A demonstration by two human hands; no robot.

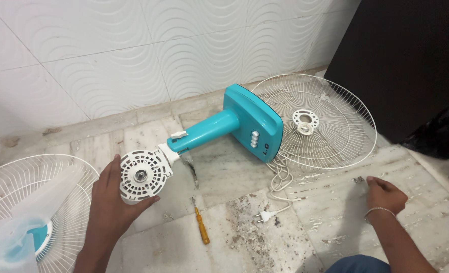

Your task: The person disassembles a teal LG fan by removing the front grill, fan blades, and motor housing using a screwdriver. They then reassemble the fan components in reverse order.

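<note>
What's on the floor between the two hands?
In the head view, a yellow screwdriver and the white plug on its cord lie on the stained floor between the left hand and right hand.

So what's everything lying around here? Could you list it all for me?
fan body: one, teal stem and base, lying on the floor, centre.
motor housing: one, white, at the stem's near end.
rear grille: one, white wire, flat on the floor beside the base.
front grille: one, white wire, far left, with a translucent blue blade on it.
screwdriver: one, orange handle, on the floor near the motor.
power cord: one, white, coiled by the base, plug free.
small part: one, dark, on the floor; too small to identify.
left hand: cups the motor housing.
right hand: beside the small part, bracelet on wrist.
</note>
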